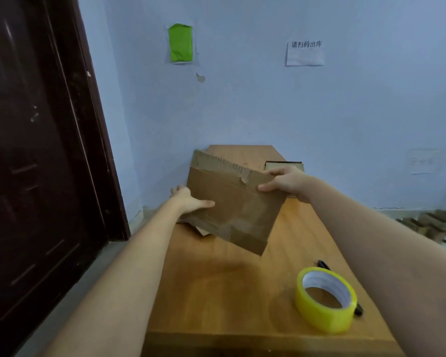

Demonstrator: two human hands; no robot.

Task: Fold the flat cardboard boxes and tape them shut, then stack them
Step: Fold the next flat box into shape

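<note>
Head view: a flattened brown corrugated cardboard box (236, 202) is held tilted in the air above the far half of the long orange-brown wooden tabletop (216, 292), its lower corner pointing down toward the wood without touching it. The left hand (188, 199) grips the box's left edge, thumb lying across the near face and the other fingers hidden behind the board. The right hand (285, 180) pinches the upper right corner, thumb on the near face and the fingers curled over the top edge (the torn, ragged strip of exposed fluting runs along that same top edge). Old clear tape shines across the lower part of the box face.

Under the held box, a further piece of flat brown cardboard (200, 231) shows on the tabletop near its left edge. Behind the right hand, at the far right of the tabletop, sits a small pale cardboard box with a dark rim (285, 164). Near the front right lies a roll of yellow-tinted clear packing tape (326, 300), flat on its side, with a black pen-like object (325, 264) just beyond it and another small black item (358, 310) touching its right side.

A dark brown door (36, 163) stands at the left; the pale blue wall (242, 99) carries a green paper patch (180, 43) and a white printed notice (305, 52).
</note>
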